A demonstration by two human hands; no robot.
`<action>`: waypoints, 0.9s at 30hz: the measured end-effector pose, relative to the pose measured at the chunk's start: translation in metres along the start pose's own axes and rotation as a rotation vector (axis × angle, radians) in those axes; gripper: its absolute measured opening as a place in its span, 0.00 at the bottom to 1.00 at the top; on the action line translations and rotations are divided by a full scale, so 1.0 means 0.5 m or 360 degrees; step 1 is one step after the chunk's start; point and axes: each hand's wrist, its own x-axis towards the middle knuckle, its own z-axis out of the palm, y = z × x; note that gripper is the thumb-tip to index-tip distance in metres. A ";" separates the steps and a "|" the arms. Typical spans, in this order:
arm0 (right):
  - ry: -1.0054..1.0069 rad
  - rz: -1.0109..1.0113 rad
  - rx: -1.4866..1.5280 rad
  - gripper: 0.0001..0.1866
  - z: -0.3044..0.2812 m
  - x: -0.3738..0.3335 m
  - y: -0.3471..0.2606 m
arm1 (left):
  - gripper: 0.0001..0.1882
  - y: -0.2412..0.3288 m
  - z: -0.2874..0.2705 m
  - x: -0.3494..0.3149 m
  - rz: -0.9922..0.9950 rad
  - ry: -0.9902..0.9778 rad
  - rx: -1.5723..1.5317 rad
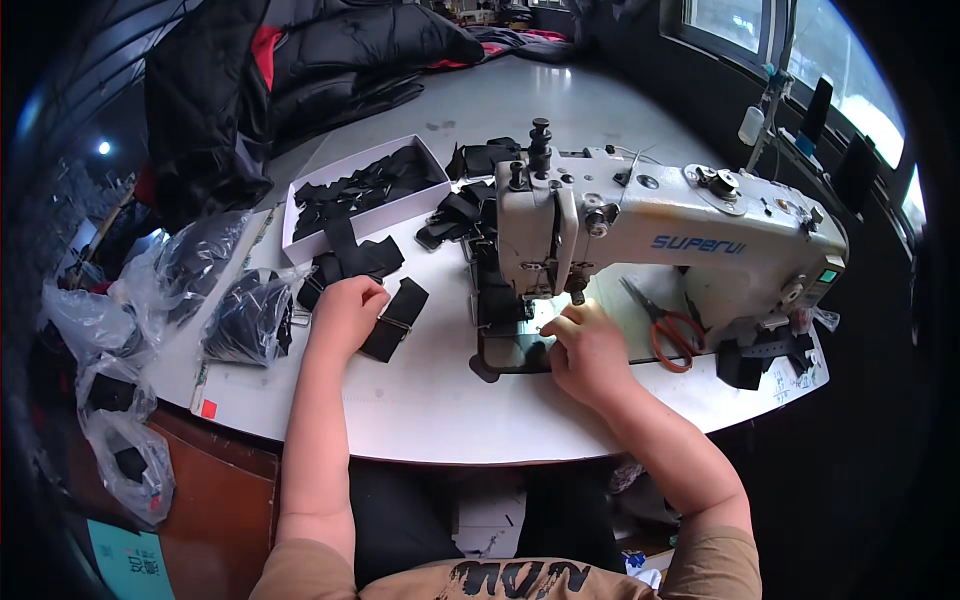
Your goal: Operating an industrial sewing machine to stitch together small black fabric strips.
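Note:
My left hand (348, 312) is over the left part of the white table, fingers curled together. Next to it lie a black webbing strap with a metal buckle (397, 322) and more black strap pieces (362, 256); what the fingers hold is hidden. My right hand (590, 350) rests by the lit needle area of a white sewing machine (690, 220). Its fingers are bent inward, and anything pinched in them is too small to tell. Under the machine's head, just left of the needle, sits a stack of black straps with buckles (492, 295).
A white box (300, 240) of black strap pieces stands behind my left hand. Orange-handled scissors (676, 338) lie right of my right hand, near black strap scraps (742, 366). Plastic-bagged black goods (250, 318) line the left side. Dark padded fabric (350, 60) is heaped at the back.

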 end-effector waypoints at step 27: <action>-0.0595 -0.0985 0.0733 0.15 -0.008 -0.015 -0.060 | 0.13 0.145 0.068 -0.065 0.0095 -0.0873 -0.0902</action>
